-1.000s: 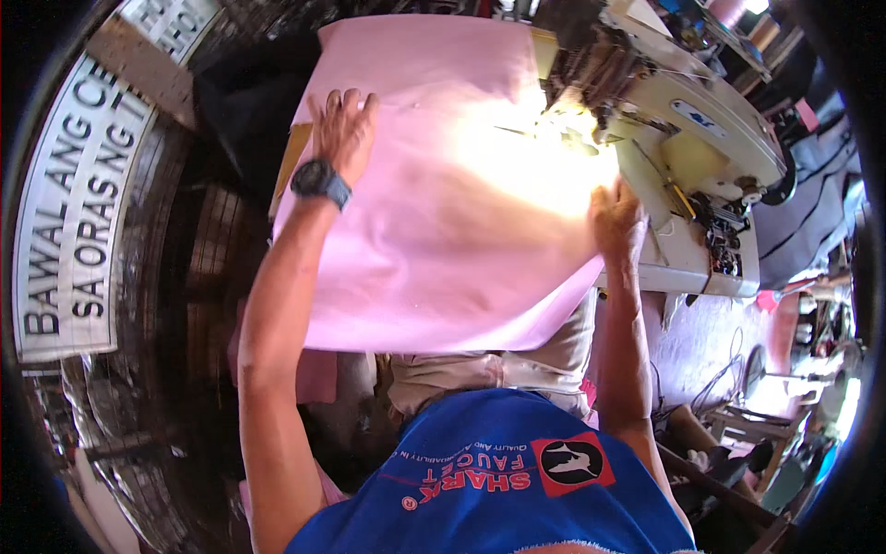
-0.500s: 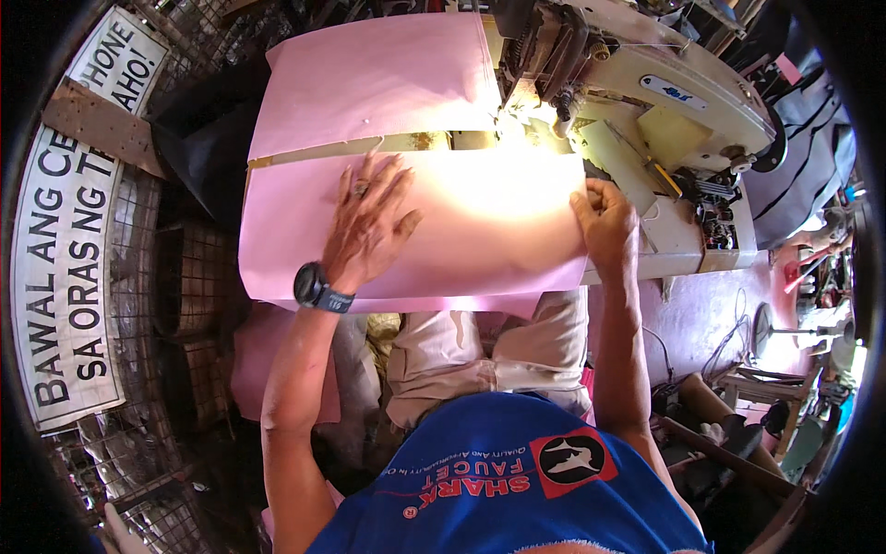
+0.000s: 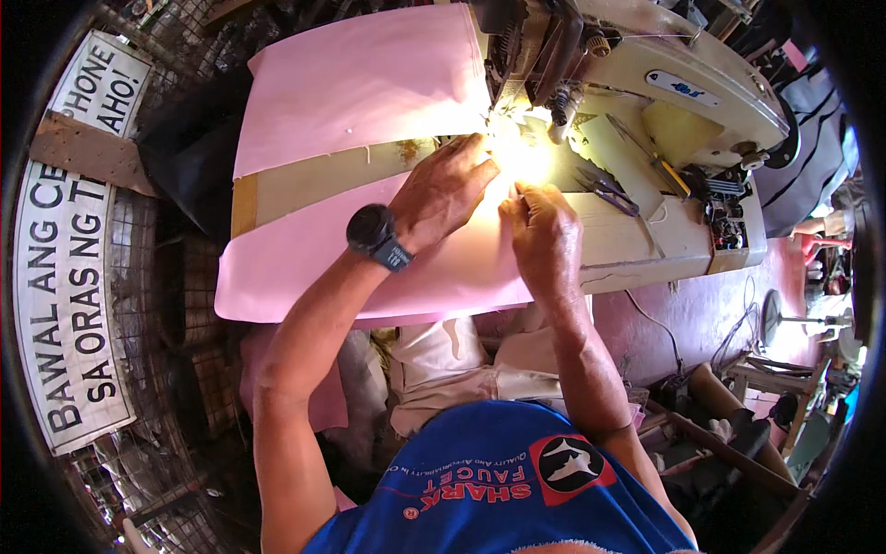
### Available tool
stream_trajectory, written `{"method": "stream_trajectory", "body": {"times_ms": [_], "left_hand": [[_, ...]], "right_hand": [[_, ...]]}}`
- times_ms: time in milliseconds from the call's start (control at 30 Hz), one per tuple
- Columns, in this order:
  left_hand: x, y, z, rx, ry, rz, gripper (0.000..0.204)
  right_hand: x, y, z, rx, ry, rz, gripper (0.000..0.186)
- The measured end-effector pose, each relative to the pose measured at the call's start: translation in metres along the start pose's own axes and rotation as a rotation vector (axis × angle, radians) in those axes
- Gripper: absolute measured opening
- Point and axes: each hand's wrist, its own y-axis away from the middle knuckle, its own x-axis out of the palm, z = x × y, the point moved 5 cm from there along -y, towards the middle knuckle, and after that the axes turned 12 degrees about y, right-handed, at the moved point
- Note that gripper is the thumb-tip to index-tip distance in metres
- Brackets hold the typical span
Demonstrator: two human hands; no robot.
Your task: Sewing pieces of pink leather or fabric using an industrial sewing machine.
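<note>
Left hand and right hand have drawn closer together, the right's grip pinching the pink sheet on the worktop, the left's unclear in glare; best keep that edge flat.

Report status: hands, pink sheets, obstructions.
Left hand over near sheet, right hand curled at its edge. Far sheet beyond a gap. Glare between the hands hides detail; dark tool rests right of them.

The sewing machine is cream, the cloth left of it pink, the shirt below it blue with red.
</note>
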Motion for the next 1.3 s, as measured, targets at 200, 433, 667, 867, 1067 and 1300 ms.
{"method": "stream_trajectory", "body": {"times_ms": [200,433,667,867,1067,1300], "left_hand": [[0.003,-0.007,0.012,0.251,-0.010,-0.033,0.033],[0.001,-0.012,0.012,0.210,-0.044,0.027,0.033],[-0.008,-0.004,0.015,0.155,-0.187,0.062,0.027],[-0.004,-0.005,0.020,0.169,-0.212,0.122,0.027],[-0.005,-0.006,0.023,0.077,-0.132,0.131,0.024],[-0.007,-0.007,0.024,0.001,-0.069,0.160,0.031]], "right_hand": [[-0.010,0.002,0.009,0.009,0.111,0.031,0.018],[-0.009,0.007,0.012,-0.094,0.183,-0.029,0.024],[-0.006,0.011,0.014,-0.201,0.217,0.060,0.037],[-0.004,0.009,0.013,-0.232,0.245,0.113,0.040],[-0.007,0.007,0.015,-0.287,0.228,0.078,0.045],[-0.007,0.003,0.021,-0.315,0.296,0.193,0.047]]}}
